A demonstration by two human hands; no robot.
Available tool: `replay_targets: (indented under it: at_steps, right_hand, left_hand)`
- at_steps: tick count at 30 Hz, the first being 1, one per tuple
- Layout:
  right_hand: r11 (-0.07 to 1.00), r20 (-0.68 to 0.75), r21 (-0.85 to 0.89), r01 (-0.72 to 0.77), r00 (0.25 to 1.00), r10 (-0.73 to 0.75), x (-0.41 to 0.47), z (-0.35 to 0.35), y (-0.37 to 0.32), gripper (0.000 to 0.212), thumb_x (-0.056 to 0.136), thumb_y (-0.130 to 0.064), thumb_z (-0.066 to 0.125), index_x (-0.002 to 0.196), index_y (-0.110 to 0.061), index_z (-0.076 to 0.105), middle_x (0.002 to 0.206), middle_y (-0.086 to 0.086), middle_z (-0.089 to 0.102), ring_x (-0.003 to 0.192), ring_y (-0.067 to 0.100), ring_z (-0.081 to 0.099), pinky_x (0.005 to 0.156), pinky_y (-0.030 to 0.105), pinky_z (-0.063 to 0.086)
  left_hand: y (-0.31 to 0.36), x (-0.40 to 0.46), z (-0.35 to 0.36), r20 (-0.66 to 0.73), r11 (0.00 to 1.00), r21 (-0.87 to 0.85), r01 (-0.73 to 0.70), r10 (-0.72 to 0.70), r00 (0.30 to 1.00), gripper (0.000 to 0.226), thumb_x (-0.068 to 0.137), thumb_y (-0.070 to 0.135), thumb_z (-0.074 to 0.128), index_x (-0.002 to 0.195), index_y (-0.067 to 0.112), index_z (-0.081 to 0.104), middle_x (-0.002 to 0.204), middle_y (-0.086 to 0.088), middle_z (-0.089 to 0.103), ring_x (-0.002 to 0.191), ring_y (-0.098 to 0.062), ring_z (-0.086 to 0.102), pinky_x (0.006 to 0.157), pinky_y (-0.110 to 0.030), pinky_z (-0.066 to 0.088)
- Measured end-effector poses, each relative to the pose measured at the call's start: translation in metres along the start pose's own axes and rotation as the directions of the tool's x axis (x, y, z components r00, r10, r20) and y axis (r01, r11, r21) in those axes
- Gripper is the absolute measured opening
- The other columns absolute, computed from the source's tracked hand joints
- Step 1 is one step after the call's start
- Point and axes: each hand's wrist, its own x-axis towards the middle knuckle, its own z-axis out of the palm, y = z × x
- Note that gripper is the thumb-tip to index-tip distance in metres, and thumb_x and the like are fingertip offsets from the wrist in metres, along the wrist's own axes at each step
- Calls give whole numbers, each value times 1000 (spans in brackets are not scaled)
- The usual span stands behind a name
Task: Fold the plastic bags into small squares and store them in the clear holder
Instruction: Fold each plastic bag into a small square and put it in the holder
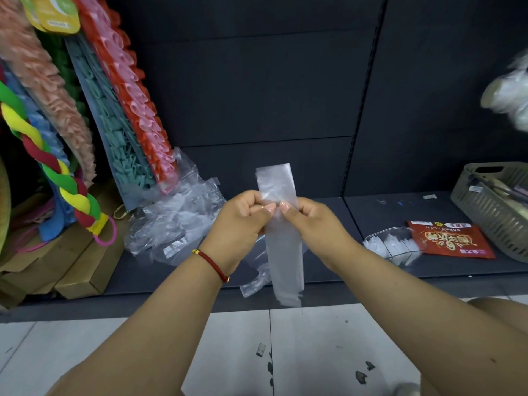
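Two thumbs pressed against curled fingers, pinching one long translucent plastic bag folded into a narrow strip [281, 224] at its middle; the left hand [243, 220] gripped its left edge, the right hand [313, 221] its right, and the strip hung upright above the dark shelf [328, 270]. One red cord bracelet [213, 264] circled the left wrist. One loose heap of clear plastic bags [177, 221] lay to the left. One clear plastic holder [395, 244] with several folded white squares sat to the right, touching one red printed packet [451, 238], beside one grey slatted basket [494, 207]
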Motion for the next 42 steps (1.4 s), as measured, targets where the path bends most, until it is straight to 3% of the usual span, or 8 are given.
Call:
replay_targets:
  at_steps: [3,9,15,20,31,37,40,42]
  right_hand:
    - [999,133,-45,-25,991,31,0,-5,-1,30,103,-28,44,120,-18,67,107,-4,72,97,4,67,81,18,49]
    - [987,253,63,-149,959,129,2,-11,2,32,102,-29,45,113,-12,69,116,15,69,115,32,62,106,48,44]
    - [986,286,-63,-158,943,169,1,-10,9,21,91,-22,67,101,-4,72,99,8,75,96,23,70,93,37,54]
    - [983,269,-79,-166,946,182,2,-8,14,6,88,-14,70,89,-9,74,86,0,76,82,14,71,84,30,56]
    - [970,342,-154,-191,910,233,0,-4,17,5,84,-13,74,89,-13,75,93,-2,76,91,14,71,91,31,55]
    - [925,361,-337,-174,883,298,-7,1,31,15,77,-11,81,91,-12,74,94,2,76,83,10,67,89,29,55]
    - [912,353,-376,-168,884,308,-7,1,34,13,78,-14,81,86,-20,73,90,-3,75,82,10,67,86,26,55]
    - [903,358,-400,-158,880,313,-7,-1,35,13,78,-15,81,86,-20,73,90,-3,75,83,10,67,86,27,55]
  left_hand:
    - [1,1,0,-28,996,66,-66,68,997,13,93,3,59,86,8,69,89,-13,69,81,-13,64,77,-24,54]
    - [0,0,-3,33,983,-175,58,-53,998,14,86,-5,61,84,1,73,90,-11,72,86,-16,68,82,-23,53]
    - [-1,3,-4,-78,951,-297,84,-112,991,26,86,-8,61,73,8,77,80,-10,74,77,-16,70,73,-23,56]
    - [5,3,-7,-115,926,-377,37,-86,990,14,90,4,63,78,2,71,75,-9,71,70,-16,68,66,-24,56]
    - [-2,14,-17,-376,989,-81,-128,89,922,25,86,24,72,76,1,71,75,-11,55,71,-22,49,69,-39,48]
    - [-6,22,-27,-501,976,-31,-217,173,848,35,87,19,72,77,-12,61,67,-9,33,61,-18,29,58,-25,33]
    - [-7,23,-28,-547,971,-8,-240,197,814,9,86,14,73,89,10,64,56,4,41,53,-8,37,63,-19,42]
    - [-5,23,-26,-571,969,-25,-247,189,799,29,86,13,73,107,18,54,46,15,43,47,1,41,71,-16,46]
